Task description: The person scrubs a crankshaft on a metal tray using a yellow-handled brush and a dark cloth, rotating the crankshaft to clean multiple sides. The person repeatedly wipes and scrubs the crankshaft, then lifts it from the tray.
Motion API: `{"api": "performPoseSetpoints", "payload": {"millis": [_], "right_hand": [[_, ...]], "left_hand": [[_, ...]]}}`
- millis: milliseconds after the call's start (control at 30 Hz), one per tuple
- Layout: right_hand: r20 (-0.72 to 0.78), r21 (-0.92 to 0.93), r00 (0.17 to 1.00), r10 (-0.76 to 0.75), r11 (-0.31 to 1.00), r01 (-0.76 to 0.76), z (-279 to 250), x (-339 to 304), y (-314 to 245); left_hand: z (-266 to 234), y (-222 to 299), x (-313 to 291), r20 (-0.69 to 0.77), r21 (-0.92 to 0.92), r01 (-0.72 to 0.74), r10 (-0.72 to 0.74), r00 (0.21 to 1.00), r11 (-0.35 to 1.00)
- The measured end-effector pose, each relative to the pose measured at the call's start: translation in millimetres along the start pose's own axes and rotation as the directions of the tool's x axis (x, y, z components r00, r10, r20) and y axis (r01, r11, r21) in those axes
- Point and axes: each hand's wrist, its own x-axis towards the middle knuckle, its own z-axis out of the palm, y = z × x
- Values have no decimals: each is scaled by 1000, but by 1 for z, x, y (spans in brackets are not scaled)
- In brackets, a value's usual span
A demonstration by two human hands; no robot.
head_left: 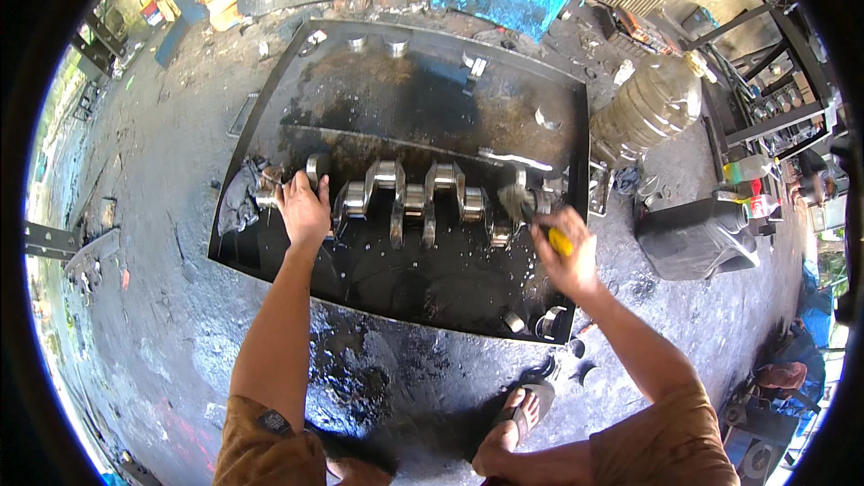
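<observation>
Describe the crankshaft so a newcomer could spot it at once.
Find the large black tray on the floor. Across its middle lies the crankshaft, the left hand at its left end. Unlike the small loose metal pieces in the tray, it is one long zigzag of shiny round journals joined by webs.

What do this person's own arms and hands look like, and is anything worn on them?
The left hand and right hand are bare, with no gloves, watch or cables visible. The forearms are uncovered up to brown cloth, apparently short sleeves: the left sleeve bears a dark patch; the right sleeve shows none.
</observation>
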Motion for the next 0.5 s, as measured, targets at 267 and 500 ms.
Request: {"api": "performPoseSetpoints", "payload": {"millis": [267,500], "right_hand": [[-19,-27,997,77,997,-77,-12,10,-2],[-9,136,1000,-5,991,6,-7,-29,4]], "left_hand": [[1,0,3,11,-66,21,-20,1000,998],[-1,0,0,43,-63,30,-27,999,998]]}}
